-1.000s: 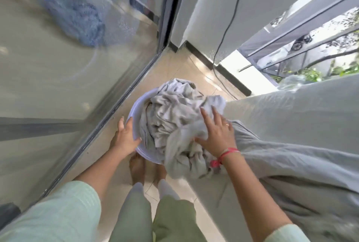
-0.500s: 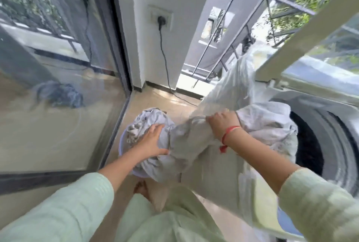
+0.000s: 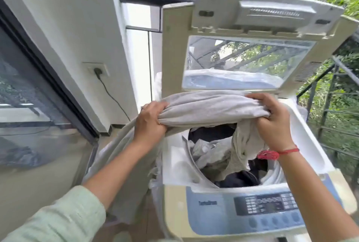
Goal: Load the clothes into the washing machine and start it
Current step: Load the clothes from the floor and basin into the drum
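Observation:
A top-loading washing machine [image 3: 174,166] stands in front of me with its lid [image 3: 248,28] raised. Its drum [image 3: 229,164] holds several white and dark garments. I hold a large grey cloth [image 3: 209,107] stretched across the drum opening. My left hand [image 3: 149,121] grips its bunched left part at the machine's left edge, and the rest trails down toward the floor. My right hand [image 3: 272,119] grips the cloth's right end above the drum, and a flap of it hangs down into the drum.
The blue control panel [image 3: 268,204] runs along the machine's front. A glass sliding door [image 3: 29,105] is on the left. A wall socket [image 3: 98,70] with a plugged cable sits on the white pillar. A black railing [image 3: 326,109] and greenery lie to the right.
Both hands lifted the grey cloth out of the basin on the floor and brought it up over the open drum. My view swung from the floor up to the machine.

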Available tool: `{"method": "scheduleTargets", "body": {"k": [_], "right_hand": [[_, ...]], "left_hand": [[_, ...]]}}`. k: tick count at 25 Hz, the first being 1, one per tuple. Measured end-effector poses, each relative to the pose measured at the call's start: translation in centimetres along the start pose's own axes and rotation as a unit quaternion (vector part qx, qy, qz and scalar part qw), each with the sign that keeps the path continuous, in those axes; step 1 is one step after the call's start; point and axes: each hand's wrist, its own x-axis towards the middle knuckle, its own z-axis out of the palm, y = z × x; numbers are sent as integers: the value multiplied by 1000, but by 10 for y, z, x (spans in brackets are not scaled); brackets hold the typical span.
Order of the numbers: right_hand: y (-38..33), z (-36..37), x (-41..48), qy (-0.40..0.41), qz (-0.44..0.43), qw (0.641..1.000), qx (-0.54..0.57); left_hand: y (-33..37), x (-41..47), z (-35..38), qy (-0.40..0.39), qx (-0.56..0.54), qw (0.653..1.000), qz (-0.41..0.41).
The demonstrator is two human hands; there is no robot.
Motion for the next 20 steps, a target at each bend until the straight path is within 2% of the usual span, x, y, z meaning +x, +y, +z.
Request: {"method": "scheduleTargets", "body": {"k": [3,5,6,7,8,9,10,11,13,14,15,16,18,19,20], "right_hand": [[50,-44,3,52,15,998,41],[86,-46,-1,55,46,997,-6],[106,-44,-1,17,71,995,-62],[127,-39,-1,-73,116,978,-155],[140,-31,-2,-205,165,927,-266],[144,-24,-3,-321,199,863,-335],[139,-14,0,-380,210,829,-353],[130,-2,4,-387,189,842,-326],[93,24,10,-333,105,913,-210],[67,41,11,-325,55,931,-156],[46,59,10,-352,12,929,-116],[23,82,8,-403,-17,910,-95],[-15,133,-2,-504,-61,846,-165],[-28,158,-10,-524,-84,818,-225],[-36,183,-20,-522,-102,798,-284]], "left_hand": [[66,17,34,68,42,997,16],[90,22,58,65,100,993,14],[96,22,69,6,157,988,7],[97,19,79,-103,225,969,-5],[95,15,88,-232,265,936,-10],[89,8,95,-353,247,902,-31],[78,0,95,-425,185,884,-55],[68,-8,84,-418,106,900,-70],[32,-27,44,-203,-17,973,-111],[6,-40,20,-123,-19,983,-136],[-25,-55,-1,-102,2,981,-166],[-57,-70,-22,-154,43,966,-204],[-111,-94,-36,-338,187,888,-250],[-131,-102,-30,-390,217,859,-249],[-142,-106,-19,-410,201,853,-252]]}}
